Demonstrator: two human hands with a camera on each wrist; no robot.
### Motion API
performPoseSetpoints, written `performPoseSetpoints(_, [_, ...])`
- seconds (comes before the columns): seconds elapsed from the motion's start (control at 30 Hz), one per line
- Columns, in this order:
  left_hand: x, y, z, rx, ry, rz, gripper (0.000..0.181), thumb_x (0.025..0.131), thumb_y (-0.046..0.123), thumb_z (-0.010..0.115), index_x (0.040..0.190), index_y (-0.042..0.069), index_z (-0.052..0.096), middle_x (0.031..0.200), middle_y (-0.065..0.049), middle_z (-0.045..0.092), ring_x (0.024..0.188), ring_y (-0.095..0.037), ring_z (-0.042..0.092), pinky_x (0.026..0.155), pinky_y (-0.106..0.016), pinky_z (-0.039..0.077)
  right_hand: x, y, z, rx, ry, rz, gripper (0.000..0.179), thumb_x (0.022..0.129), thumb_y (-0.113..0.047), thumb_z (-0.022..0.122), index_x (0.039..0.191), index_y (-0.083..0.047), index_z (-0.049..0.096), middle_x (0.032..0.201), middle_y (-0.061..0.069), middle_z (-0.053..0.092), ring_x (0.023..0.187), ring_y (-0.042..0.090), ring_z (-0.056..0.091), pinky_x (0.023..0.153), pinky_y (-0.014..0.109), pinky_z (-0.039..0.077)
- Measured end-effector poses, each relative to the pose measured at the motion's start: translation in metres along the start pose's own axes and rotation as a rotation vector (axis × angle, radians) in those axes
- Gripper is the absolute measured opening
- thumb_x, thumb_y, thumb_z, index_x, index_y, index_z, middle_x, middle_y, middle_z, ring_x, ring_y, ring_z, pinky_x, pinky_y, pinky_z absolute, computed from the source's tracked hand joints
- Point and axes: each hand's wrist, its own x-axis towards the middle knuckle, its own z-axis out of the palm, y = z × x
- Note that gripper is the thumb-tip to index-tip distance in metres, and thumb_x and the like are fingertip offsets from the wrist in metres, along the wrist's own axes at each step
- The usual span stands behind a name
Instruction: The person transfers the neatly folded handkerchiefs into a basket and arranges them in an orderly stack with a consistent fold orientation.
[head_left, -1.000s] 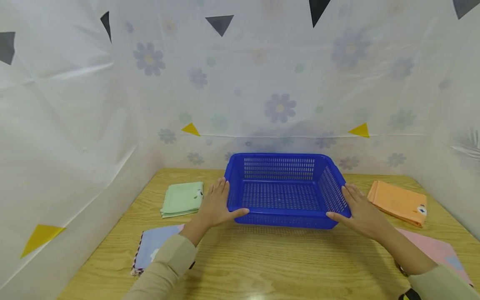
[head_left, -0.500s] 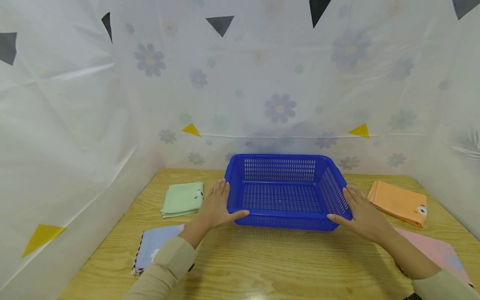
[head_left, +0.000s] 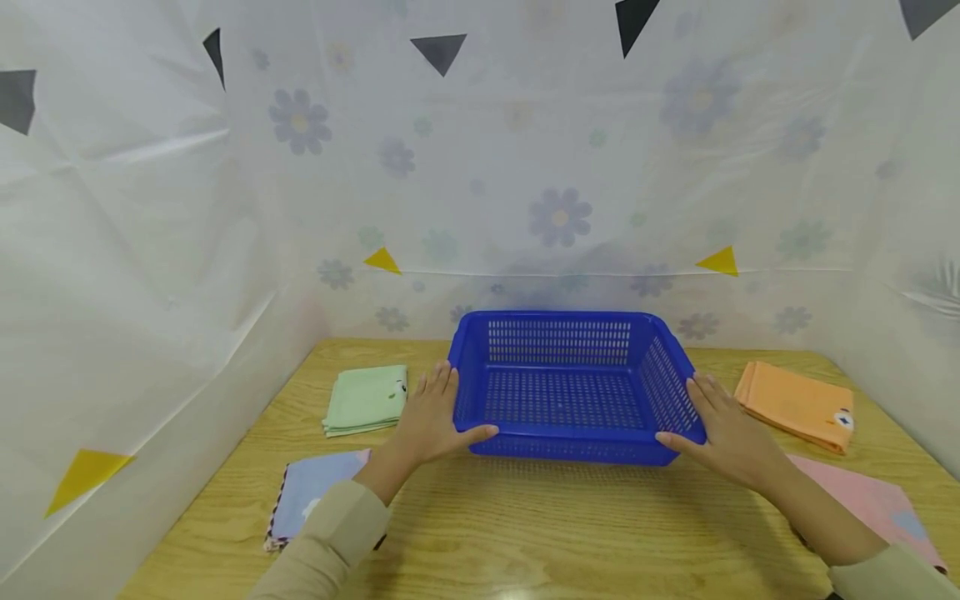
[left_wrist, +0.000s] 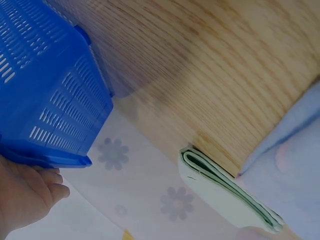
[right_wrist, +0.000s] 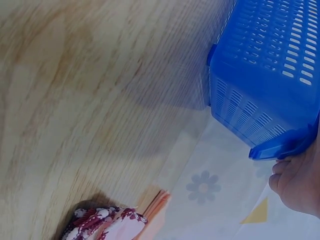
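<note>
A blue plastic basket (head_left: 558,432) with slotted walls and nothing in it stands at the back middle of the wooden table. My left hand (head_left: 427,423) lies against its left rim with the fingers straight and the thumb along the front rim. On the opposite side my right hand (head_left: 733,433) rests the same way at the right rim and front corner. In the left wrist view the fingers (left_wrist: 56,191) touch the outside of the basket's rim (left_wrist: 50,159). The right wrist view has the right fingers (right_wrist: 281,177) at the other rim (right_wrist: 280,150).
Left of the basket lies a folded green cloth (head_left: 363,400), with a blue cloth (head_left: 307,492) nearer, partly under the left sleeve. To the right are a folded orange cloth (head_left: 795,404) and a pink cloth (head_left: 873,500), partly behind the right forearm. White patterned sheeting (head_left: 480,167) encloses the table.
The basket has slid very slightly toward me, and both hands have moved with it. The cloths have stayed put; the view has shifted a little.
</note>
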Motion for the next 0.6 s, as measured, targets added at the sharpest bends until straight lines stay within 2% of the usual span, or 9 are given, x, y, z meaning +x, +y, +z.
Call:
performPoseSetpoints(0.2, [-0.0011, 0.0004, 0.0002, -0.004, 0.0, -0.006, 0.123, 0.068, 0.091, 0.021, 0.146, -0.004, 0.018, 0.153, -0.022, 0.015, 0.144, -0.033, 0.011, 0.117, -0.049, 0.014, 0.0007, 0.0013, 0.0008, -0.003, 0.004, -0.007, 0.097, 0.086, -0.056, 0.053, 0.144, 0.011, 0.014, 0.149, 0.034, 0.011, 0.137, 0.051, 0.009, 0.1, 0.071, 0.02])
performPoseSetpoints(0.6, [-0.001, 0.002, 0.0014, 0.006, 0.01, -0.002, 0.131, 0.061, 0.095, 0.007, 0.146, -0.005, 0.018, 0.153, -0.022, 0.016, 0.143, -0.034, 0.012, 0.117, -0.05, 0.015, -0.0007, 0.0017, 0.0021, 0.032, 0.005, -0.007, 0.097, 0.086, -0.054, 0.055, 0.144, 0.011, 0.013, 0.149, 0.035, 0.011, 0.137, 0.051, 0.008, 0.101, 0.07, 0.019])
